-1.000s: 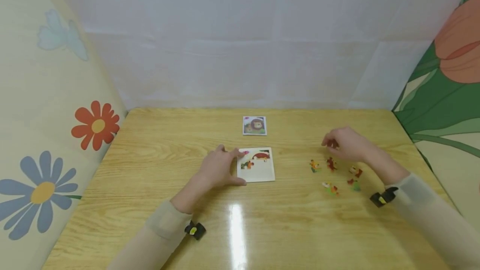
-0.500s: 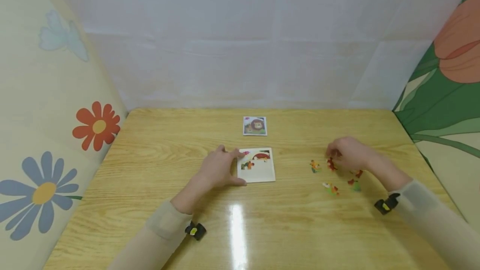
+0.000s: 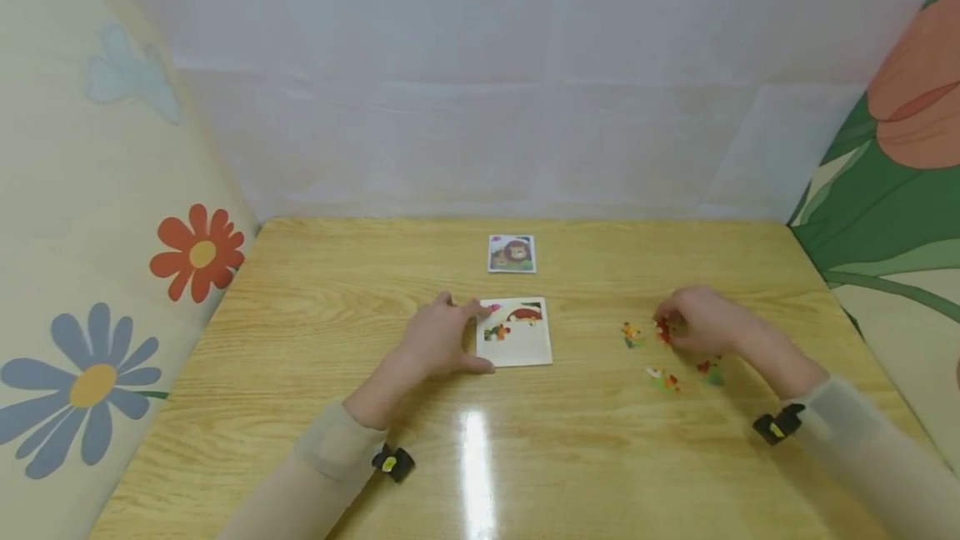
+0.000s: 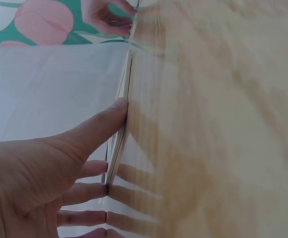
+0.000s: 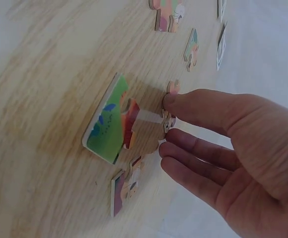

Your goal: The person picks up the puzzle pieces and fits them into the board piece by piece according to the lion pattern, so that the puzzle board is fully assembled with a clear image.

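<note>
Here, a right hand (image 3: pixel 705 322) pinches a red puzzle piece (image 3: pixel 663 330) among loose pieces (image 3: pixel 664 380) toward the right edge of the counter (image 3: pixel 600 457). The left hand (image 3: pixel 437 337), thumb and fingers spread wide, touches a part-filled puzzle board (image 3: pixel 519 351) midway between the side edges; a lion card (image 3: pixel 512 254) lies near the far edge.

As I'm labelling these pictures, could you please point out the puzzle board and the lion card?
Puzzle board (image 3: pixel 520 349): head view, bare lower part.
Lion card (image 3: pixel 512 254): head view, middle of its print.
</note>
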Tool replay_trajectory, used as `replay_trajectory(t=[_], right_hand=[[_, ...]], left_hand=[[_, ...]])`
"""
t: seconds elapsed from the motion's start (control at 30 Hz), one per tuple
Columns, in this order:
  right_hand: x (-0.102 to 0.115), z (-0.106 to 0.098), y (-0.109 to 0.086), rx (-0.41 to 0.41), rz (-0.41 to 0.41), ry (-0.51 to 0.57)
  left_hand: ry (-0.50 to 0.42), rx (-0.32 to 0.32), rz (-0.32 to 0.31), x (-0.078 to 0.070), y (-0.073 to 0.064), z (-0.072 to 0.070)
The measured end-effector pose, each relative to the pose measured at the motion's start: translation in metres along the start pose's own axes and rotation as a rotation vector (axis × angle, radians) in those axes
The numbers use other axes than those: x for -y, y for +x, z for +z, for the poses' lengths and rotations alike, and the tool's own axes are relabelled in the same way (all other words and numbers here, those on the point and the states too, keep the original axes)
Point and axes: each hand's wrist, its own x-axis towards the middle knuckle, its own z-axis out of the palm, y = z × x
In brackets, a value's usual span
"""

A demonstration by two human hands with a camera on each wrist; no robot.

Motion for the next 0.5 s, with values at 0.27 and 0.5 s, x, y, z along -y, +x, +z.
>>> replay_trajectory(t=[0.27,0.5], right_hand=[[-0.0012,-0.0003,-0.0063,-0.017,-0.027,0.009],[-0.0009,0.0021,-0.0054,-0.029,-0.015,-0.007]], left_hand=[[0.000,-0.003,0.006,-0.0005,0.0008,0.0025],[-0.008,0.007,-0.006,-0.0016,-0.0008,-0.0008]])
